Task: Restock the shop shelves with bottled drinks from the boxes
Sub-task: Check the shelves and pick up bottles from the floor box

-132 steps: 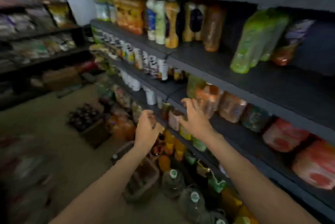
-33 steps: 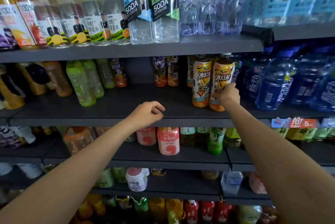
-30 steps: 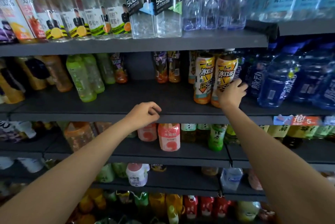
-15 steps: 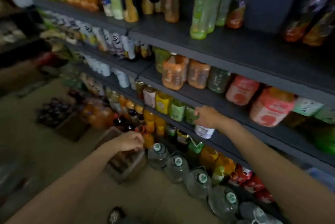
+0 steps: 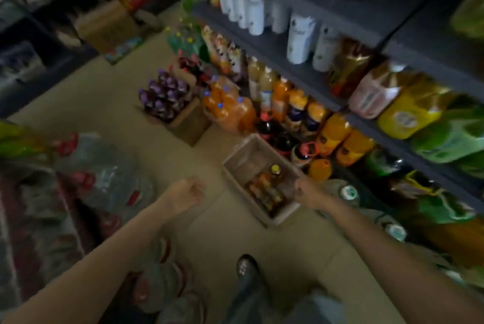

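Cardboard box sits on the tan floor beside the bottom shelf; one end is bare, the other holds a few amber bottled drinks, one with a yellow cap. Second cardboard box farther along the aisle holds purple-capped bottles; just beside it, a shrink-wrapped pack of orange bottles with blue caps. Shelves on the right carry white bottles, pouches and orange drinks.

Right hand hangs over the near corner of the first box, above the bottles; blur hides the fingers, grip cannot be told. Left hand is loosely curled over the floor, holding nothing.

Versus 0.5 s ago: right hand has left the shelf edge and dropped to the box; left hand remains low; view tilted down, so a dark shoe shows.
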The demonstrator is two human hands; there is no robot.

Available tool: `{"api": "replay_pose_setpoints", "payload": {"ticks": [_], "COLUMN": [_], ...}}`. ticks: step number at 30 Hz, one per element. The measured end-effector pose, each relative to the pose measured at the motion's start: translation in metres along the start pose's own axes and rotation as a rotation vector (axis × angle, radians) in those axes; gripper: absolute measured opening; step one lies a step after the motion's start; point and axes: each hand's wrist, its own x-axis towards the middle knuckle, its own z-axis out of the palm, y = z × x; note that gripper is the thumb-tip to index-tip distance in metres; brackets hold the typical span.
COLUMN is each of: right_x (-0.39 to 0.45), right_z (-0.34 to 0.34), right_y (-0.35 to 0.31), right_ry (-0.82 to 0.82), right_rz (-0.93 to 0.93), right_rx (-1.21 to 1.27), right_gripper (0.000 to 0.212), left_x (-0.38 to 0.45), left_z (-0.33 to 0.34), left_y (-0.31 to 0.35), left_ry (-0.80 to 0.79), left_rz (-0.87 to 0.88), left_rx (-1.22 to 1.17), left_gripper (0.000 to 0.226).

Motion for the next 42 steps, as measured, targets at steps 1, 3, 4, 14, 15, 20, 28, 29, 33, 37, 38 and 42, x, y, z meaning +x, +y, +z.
{"api": "replay_pose_setpoints", "payload": {"ticks": [1, 3, 4, 14, 15, 20, 28, 29, 33, 37, 38, 42], "right_x": [0.027, 0.082, 0.112, 0.373, 0.385, 0.385, 0.316, 0.311, 0.319, 0.378, 0.395, 0.444], "right_z": [0.013, 0.041, 0.058, 0.158, 0.164, 0.181, 0.076, 0.066, 0.067, 0.144, 0.175, 0.285], "right_y": [0.003, 0.011, 0.020, 0.101, 0.104, 0.105, 0.017, 0.008, 0.007, 0.098, 0.126, 0.181], "right_ry": [-0.001, -0.006, 0.002, 0.208, 0.178, 0.227, 0.220, 0.185, 0.165, 0.192, 0.111, -0.163], "right_rz": [0.024, 0.049, 0.059, 0.096, 0.124, 0.209, -0.407, -0.494, -0.531, 0.031, 0.173, 0.317], "right_rx": [0.022, 0.035, 0.024, -0.269, -0.325, -0.174, 0.130, 0.210, 0.754, 0.541, 0.308, 0.055], "right_gripper": [0.010, 0.037, 0.053, 0.046, 0.042, 0.028, 0.013, 0.013, 0.030, 0.044, 0.044, 0.063], "left_x": [0.020, 0.069, 0.093, 0.301, 0.310, 0.314, 0.327, 0.331, 0.346, 0.371, 0.377, 0.400], "left_z": [0.001, 0.014, 0.027, 0.174, 0.184, 0.200, 0.175, 0.172, 0.157, 0.157, 0.161, 0.189], "left_y": [-0.006, -0.028, -0.038, -0.134, -0.142, -0.160, -0.110, -0.102, -0.098, -0.124, -0.128, -0.136], "left_ry": [-0.015, -0.015, -0.036, 0.007, 0.022, 0.074, -0.089, -0.081, 0.065, 0.171, 0.179, 0.163], "left_rz": [-0.064, -0.011, 0.008, 0.083, 0.078, 0.069, 0.340, 0.376, 0.301, 0.158, 0.130, 0.081], "left_rx": [-0.030, 0.016, 0.047, -0.044, -0.084, -0.246, -0.219, -0.187, -0.338, -0.525, -0.588, -0.750], "left_gripper": [0.026, 0.016, 0.017, 0.032, 0.031, 0.030, 0.102, 0.106, 0.075, 0.066, 0.066, 0.068]}}
